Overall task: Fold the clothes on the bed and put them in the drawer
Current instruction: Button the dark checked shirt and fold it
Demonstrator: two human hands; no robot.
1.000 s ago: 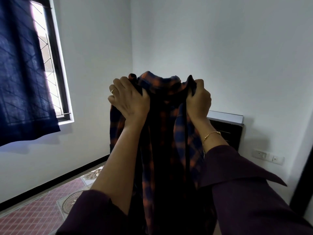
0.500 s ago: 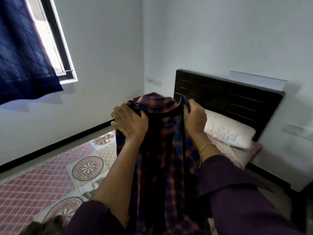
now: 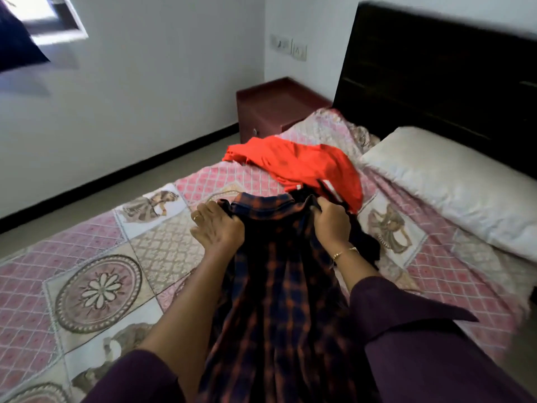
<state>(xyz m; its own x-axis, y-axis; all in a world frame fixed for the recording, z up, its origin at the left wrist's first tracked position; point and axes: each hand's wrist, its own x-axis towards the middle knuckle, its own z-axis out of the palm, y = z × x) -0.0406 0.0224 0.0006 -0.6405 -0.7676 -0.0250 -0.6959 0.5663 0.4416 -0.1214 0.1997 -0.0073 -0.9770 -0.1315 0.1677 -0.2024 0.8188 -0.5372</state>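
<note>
Head view: left hand [image 3: 219, 228] and right hand [image 3: 332, 223] each grip the collar end of a plaid shirt [image 3: 279, 286], fingers curled into the cloth, over the bed [image 3: 96, 286]. An orange garment [image 3: 305, 164] lies just beyond, near the pillow [image 3: 453, 181].

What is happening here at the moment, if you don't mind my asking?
A person is sorting clothes on a bed. Both hands grip a plaid shirt near its collar, the left hand on one side and the right hand on the other, with the shirt stretched out toward the person. An orange garment lies unfolded beyond it, near the pillow. A dark garment lies by the right wrist. A maroon bedside cabinet stands by the headboard.
</note>
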